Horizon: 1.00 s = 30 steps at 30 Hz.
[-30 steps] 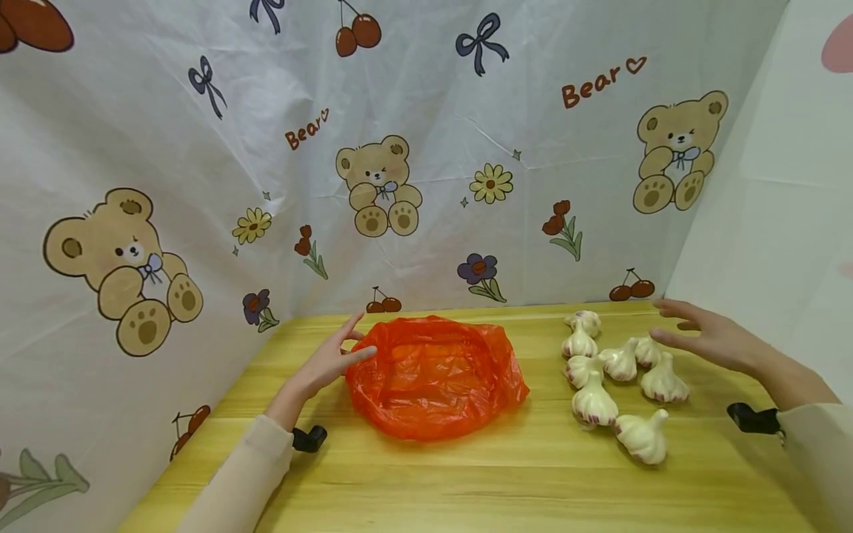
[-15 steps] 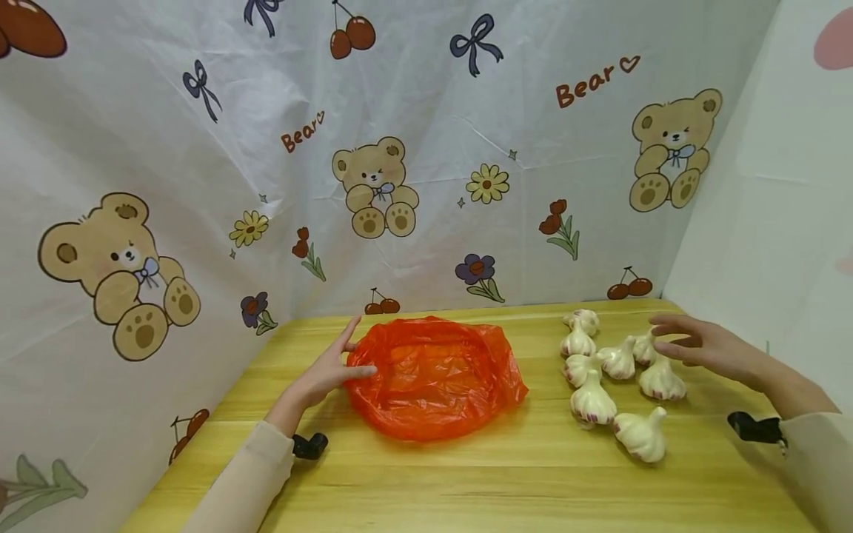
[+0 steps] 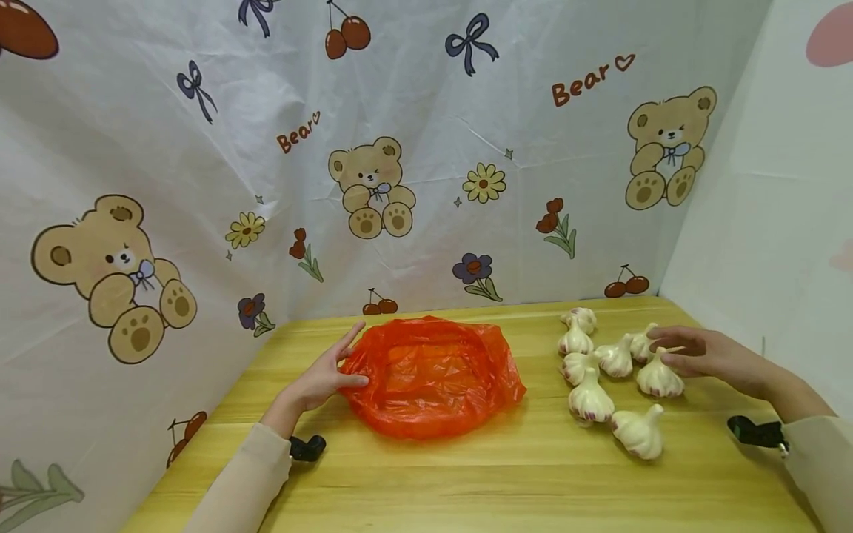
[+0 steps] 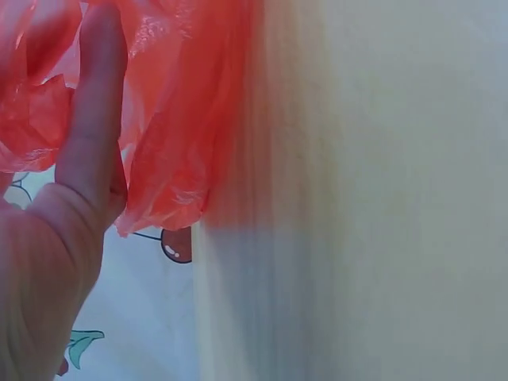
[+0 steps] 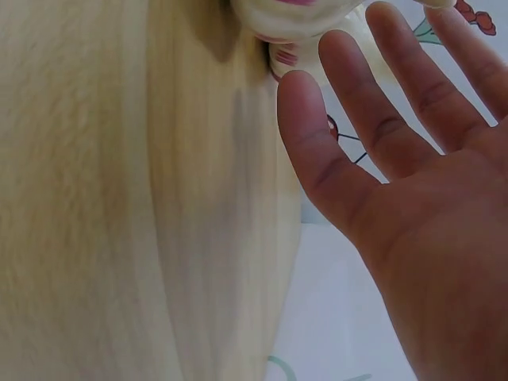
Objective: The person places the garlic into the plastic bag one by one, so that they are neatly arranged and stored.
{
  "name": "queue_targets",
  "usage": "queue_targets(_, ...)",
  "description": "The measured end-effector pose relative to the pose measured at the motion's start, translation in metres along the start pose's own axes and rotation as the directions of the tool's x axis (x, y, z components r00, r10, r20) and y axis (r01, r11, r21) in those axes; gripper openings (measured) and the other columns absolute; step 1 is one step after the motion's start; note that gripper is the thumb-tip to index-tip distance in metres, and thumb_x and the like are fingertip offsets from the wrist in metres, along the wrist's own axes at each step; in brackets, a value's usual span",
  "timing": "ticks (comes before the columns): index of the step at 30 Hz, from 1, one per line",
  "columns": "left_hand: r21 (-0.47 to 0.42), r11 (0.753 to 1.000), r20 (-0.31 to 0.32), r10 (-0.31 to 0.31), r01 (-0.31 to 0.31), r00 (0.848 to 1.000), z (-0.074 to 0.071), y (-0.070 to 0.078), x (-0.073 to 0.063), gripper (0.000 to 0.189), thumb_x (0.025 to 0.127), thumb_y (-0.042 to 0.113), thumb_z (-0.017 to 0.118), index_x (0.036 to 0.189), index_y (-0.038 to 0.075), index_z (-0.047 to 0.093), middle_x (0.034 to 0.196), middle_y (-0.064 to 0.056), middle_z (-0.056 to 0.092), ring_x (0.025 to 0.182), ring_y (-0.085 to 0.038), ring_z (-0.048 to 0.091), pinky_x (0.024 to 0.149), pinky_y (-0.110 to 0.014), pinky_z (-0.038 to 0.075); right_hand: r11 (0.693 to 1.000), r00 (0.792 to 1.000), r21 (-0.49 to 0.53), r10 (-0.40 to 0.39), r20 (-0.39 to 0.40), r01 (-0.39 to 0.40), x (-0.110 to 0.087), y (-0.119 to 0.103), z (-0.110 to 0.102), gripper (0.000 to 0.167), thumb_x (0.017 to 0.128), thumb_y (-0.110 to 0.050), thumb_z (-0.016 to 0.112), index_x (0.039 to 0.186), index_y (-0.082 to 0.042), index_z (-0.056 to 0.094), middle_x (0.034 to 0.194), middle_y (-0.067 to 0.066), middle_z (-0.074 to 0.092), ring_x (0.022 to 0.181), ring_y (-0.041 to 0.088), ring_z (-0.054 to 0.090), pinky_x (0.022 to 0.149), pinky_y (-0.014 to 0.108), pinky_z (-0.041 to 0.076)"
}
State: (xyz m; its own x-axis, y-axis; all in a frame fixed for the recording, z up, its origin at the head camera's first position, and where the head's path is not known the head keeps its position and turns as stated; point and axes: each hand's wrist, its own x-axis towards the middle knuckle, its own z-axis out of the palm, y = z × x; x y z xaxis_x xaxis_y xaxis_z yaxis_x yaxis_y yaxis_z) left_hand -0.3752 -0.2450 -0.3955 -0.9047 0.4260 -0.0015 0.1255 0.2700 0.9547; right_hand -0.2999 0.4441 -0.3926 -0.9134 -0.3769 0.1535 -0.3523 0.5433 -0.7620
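Note:
A red plastic bag sits on the table with its mouth spread wide. At its left edge is my left hand, thumb extended along the near side of the rim and index finger pointing up; the other fingers are partly hidden. The left wrist view shows the straight thumb against the crumpled film. On the right, my right hand hovers by several garlic bulbs, fingers spread and slightly bent around the top of a garlic bulb. The right wrist view shows garlic beyond the fingertips, with nothing held.
Other garlic bulbs lie grouped nearby, including a front one and one at the back. The wooden table ends at a bear-patterned cloth behind and at the left. A white wall sheet bounds the right side.
My right hand has lowered toward the garlic bulbs at the right of the group. My left hand has shifted slightly down at the bag's left edge. The garlic stays put.

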Motion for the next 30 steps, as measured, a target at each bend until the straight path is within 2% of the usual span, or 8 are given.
queue_targets(4,-0.060,0.998,0.049,0.020,-0.017,0.999,-0.001,-0.001,-0.001,0.097,0.088,0.002,0.078,0.163,0.038,0.027,0.168,-0.015,0.022,0.143,-0.042,0.044,0.096,-0.047,0.060,1.000,1.000,0.018,0.019,0.017,-0.019,0.000,0.005,0.000,0.054,0.105,-0.012,0.054,0.154,0.001,0.038,0.134,-0.028,0.055,0.116,-0.013,0.055,0.082,0.029,0.061)
queue_targets(6,-0.075,0.997,0.067,0.027,-0.022,0.997,-0.001,-0.001,-0.002,0.091,0.090,0.003,0.075,0.163,0.033,0.030,0.171,-0.011,0.020,0.143,-0.039,0.045,0.095,-0.045,0.060,0.999,0.999,0.013,0.031,0.030,-0.031,-0.001,0.009,0.000,0.054,0.105,-0.013,0.055,0.154,0.001,0.038,0.137,-0.024,0.053,0.116,-0.014,0.054,0.082,0.029,0.061)
queue_targets(11,-0.068,0.997,0.077,0.036,-0.031,0.996,-0.001,0.000,-0.003,0.086,0.093,0.003,0.073,0.164,0.027,0.030,0.174,-0.006,0.015,0.143,-0.038,0.045,0.094,-0.043,0.061,0.998,0.997,0.000,0.057,0.058,-0.057,-0.001,0.016,-0.001,0.048,0.105,-0.014,0.056,0.150,-0.003,0.045,0.143,0.001,0.053,0.114,-0.011,0.056,0.081,0.030,0.061)
queue_targets(13,-0.059,0.998,0.075,0.034,-0.030,0.997,-0.001,0.000,-0.003,0.088,0.093,0.003,0.073,0.164,0.026,0.029,0.174,-0.008,0.015,0.145,-0.040,0.042,0.094,-0.042,0.061,0.998,0.997,-0.001,0.058,0.059,-0.058,0.000,0.017,0.000,0.047,0.104,-0.013,0.057,0.148,-0.004,0.048,0.142,0.002,0.055,0.114,-0.009,0.057,0.082,0.029,0.060)
queue_targets(18,-0.059,0.998,0.071,0.026,-0.021,0.997,0.001,-0.001,-0.003,0.092,0.092,0.003,0.074,0.166,0.023,0.023,0.173,-0.013,0.014,0.146,-0.042,0.039,0.095,-0.042,0.061,0.998,0.997,-0.035,0.045,0.060,-0.042,0.001,0.019,0.003,0.044,0.101,-0.012,0.063,0.143,-0.003,0.053,0.132,-0.021,0.057,0.113,-0.010,0.057,0.084,0.019,0.055)
queue_targets(20,-0.070,0.997,0.073,0.026,-0.021,0.997,0.001,-0.002,-0.002,0.093,0.092,0.003,0.074,0.166,0.022,0.022,0.173,-0.014,0.013,0.145,-0.041,0.042,0.095,-0.042,0.061,0.998,0.997,-0.046,0.048,0.068,-0.045,0.001,0.020,0.004,0.045,0.100,-0.012,0.064,0.142,-0.002,0.053,0.136,-0.013,0.059,0.113,-0.010,0.057,0.084,0.017,0.054)
queue_targets(25,-0.099,0.995,0.079,0.034,-0.026,0.996,0.001,-0.004,-0.002,0.097,0.091,0.001,0.074,0.167,0.023,0.017,0.173,-0.015,0.012,0.141,-0.038,0.046,0.096,-0.043,0.060,0.998,0.995,-0.050,0.048,0.092,-0.044,0.002,0.021,0.006,0.048,0.099,-0.012,0.066,0.143,0.002,0.051,0.141,0.031,0.056,0.113,-0.008,0.058,0.085,0.017,0.054)
queue_targets(30,-0.133,0.991,0.065,0.039,-0.030,0.997,0.001,-0.004,-0.003,0.099,0.091,-0.001,0.074,0.167,0.024,0.015,0.174,-0.011,0.011,0.148,-0.041,0.037,0.098,-0.042,0.059,0.996,0.994,-0.075,0.047,0.099,-0.040,0.004,0.021,0.006,0.055,0.096,-0.012,0.070,0.143,0.006,0.048,0.137,0.028,0.060,0.112,-0.011,0.057,0.086,0.014,0.051)
